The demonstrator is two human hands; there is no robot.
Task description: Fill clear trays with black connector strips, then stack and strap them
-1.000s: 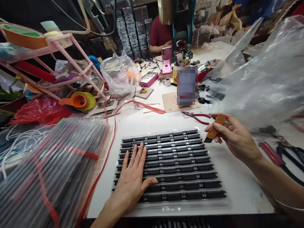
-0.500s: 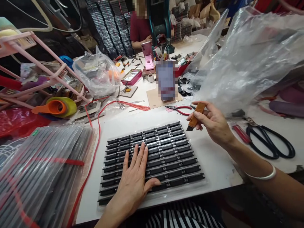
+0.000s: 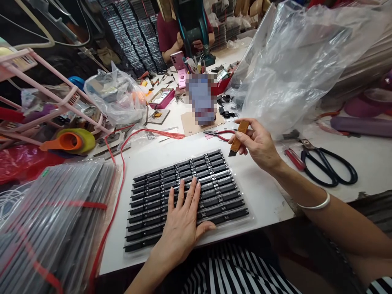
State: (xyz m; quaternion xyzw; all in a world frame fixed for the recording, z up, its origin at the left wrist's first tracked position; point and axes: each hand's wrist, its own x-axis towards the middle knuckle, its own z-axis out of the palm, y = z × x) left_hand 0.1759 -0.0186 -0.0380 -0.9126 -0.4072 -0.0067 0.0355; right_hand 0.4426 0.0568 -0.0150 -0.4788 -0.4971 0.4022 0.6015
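Observation:
A clear plastic tray (image 3: 249,220) with rows of black comb-like strips (image 3: 150,192) lies on the white table in front of me. My left hand (image 3: 182,220) rests flat on the strips, its fingers spread. Beyond the tray's right back corner, my right hand (image 3: 255,143) is raised and closed around a cutter with an orange-brown handle (image 3: 240,138). The cutter's dark blade end points down to the left, apart from the strips. Red-handled pliers (image 3: 222,134) lie just behind the cutter, partly hidden by it.
Stacked, plastic-wrapped trays (image 3: 61,220) with red ties fill the left. Black-handled scissors (image 3: 330,163) and a large clear plastic bag (image 3: 284,77) are at the right. Farther back are a pink phone (image 3: 178,63) and a person (image 3: 167,34). A pink rack (image 3: 58,87) stands at the left.
The view has shifted, so most things appear further left. My left hand has slid a little to the right over the strips. The cutter stays in my right hand.

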